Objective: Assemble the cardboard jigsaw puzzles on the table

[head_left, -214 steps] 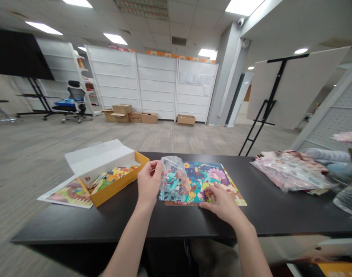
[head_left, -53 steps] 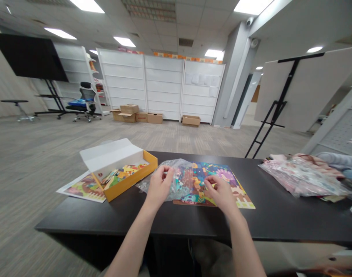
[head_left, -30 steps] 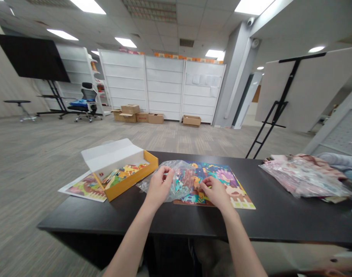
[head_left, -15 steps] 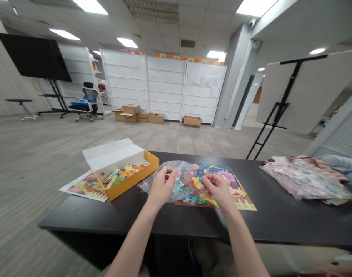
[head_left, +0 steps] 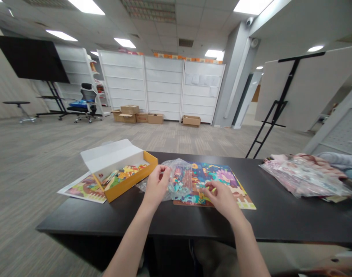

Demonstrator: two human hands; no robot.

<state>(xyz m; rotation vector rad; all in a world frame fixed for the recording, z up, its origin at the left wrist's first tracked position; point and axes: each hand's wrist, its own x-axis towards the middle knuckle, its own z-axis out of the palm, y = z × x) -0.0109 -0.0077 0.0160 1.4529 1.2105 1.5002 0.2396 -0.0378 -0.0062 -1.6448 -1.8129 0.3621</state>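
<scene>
The left hand (head_left: 157, 185), near the middle of the frame, and the right hand (head_left: 222, 197), just right of it, are bare, with slim fingers. Both forearms (head_left: 132, 238) are uncovered and slender, thickening toward the bottom edge. At bottom centre, a shadowy grey-brown patch (head_left: 214, 259), apparently clothing, is too blurred for detail

Low passes work over the bare table (head_left: 268, 223) at the near edge, also between picture board (head_left: 220, 175) and bagged cloth (head_left: 302, 177) at right. Yellow box (head_left: 132, 183) with raised white lid (head_left: 112, 154) blocks left; clear bag (head_left: 182, 181) crowds the gap from box to board, beside the left hand (head_left: 156, 186); right hand (head_left: 223, 197) obstructs above board
</scene>
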